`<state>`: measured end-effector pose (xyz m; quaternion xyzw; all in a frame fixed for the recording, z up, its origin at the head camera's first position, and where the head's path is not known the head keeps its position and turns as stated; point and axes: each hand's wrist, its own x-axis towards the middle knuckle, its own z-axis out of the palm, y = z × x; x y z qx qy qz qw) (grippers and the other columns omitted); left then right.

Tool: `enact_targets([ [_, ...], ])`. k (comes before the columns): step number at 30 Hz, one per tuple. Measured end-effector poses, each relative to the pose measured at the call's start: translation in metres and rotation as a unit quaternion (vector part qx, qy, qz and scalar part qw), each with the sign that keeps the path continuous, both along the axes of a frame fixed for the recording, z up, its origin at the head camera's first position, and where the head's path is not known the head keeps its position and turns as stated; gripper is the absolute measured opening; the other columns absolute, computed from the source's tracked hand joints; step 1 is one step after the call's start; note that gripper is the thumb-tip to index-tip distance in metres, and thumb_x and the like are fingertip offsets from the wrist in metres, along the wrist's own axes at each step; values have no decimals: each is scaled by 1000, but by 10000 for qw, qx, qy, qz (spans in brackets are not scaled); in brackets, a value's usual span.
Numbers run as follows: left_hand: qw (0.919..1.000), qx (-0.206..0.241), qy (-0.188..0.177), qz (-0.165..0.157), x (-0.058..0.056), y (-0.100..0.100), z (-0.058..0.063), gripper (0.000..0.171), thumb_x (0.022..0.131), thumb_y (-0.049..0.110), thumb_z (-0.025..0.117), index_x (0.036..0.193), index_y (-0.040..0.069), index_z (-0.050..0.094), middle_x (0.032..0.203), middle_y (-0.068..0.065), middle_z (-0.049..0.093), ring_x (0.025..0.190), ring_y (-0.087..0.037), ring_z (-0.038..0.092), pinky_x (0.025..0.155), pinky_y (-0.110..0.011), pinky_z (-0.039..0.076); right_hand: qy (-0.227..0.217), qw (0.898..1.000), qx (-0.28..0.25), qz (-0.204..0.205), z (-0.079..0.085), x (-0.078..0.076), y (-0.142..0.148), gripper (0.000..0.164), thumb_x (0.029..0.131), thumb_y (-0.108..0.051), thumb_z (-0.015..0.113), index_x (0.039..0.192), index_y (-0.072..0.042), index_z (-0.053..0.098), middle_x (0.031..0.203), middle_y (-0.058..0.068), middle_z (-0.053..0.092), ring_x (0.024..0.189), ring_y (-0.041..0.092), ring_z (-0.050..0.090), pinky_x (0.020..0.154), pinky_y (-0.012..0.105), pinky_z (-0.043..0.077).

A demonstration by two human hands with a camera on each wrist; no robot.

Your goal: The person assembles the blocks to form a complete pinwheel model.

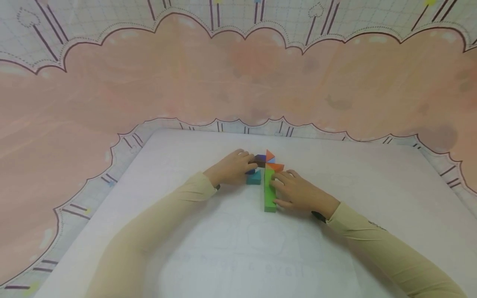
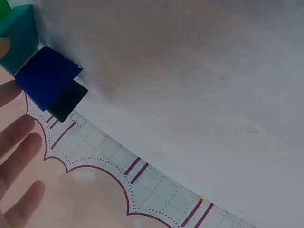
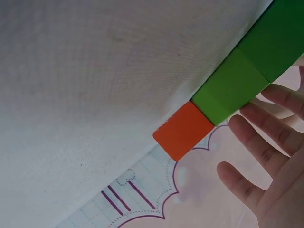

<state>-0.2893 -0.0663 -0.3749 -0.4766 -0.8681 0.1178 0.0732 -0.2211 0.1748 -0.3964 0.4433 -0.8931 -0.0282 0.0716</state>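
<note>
Small coloured blocks lie together on the white surface. My left hand [image 1: 234, 167] reaches over their left side; its fingertips [image 2: 4, 47] touch the teal block [image 1: 254, 178] and lie against the blue block [image 2: 47, 78], the other fingers spread. Under that hand a dark block [image 1: 261, 164] is partly hidden, beside a purple block [image 1: 261, 157]. My right hand [image 1: 298, 192] rests its loosely extended fingers along the light green block [image 3: 232, 85], in line with a darker green one [image 3: 275, 40]. An orange triangular block [image 1: 275, 167] meets the green column's far end.
Farther back stand another orange triangle [image 1: 269, 156] and a light blue piece [image 1: 272, 160]. The white tabletop [image 1: 223, 248] spreads around the blocks. Beyond its far edge hangs a pinkish patterned cloth [image 1: 238, 78].
</note>
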Motion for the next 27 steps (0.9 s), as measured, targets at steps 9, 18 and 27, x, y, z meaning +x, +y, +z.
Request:
enact_targets([
  [9, 9988, -130, -420, 232, 4, 2, 1, 45, 80, 29, 62, 124, 18, 57, 128, -7, 54, 118, -24, 50, 112, -43, 33, -20, 10000, 72, -59, -1, 0, -1, 50, 91, -45, 53, 124, -8, 53, 127, 10, 53, 119, 25, 48, 104, 49, 40],
  [18, 9989, -119, -384, 226, 2, 7, -1, 48, 81, 41, 67, 122, 17, 57, 130, -7, 54, 121, -25, 51, 113, -43, 32, -17, 10000, 59, -41, 1, 0, 0, 49, 91, -45, 53, 124, -8, 53, 126, 10, 53, 118, 25, 49, 104, 48, 40],
  [27, 9996, -143, -223, 129, -1, 9, -3, 49, 80, 44, 69, 120, 18, 58, 128, -6, 55, 118, -24, 52, 111, -41, 35, 123, 9999, 80, 33, 0, 0, -1, 48, 91, -44, 53, 122, -8, 54, 124, 10, 54, 117, 24, 49, 102, 47, 42],
])
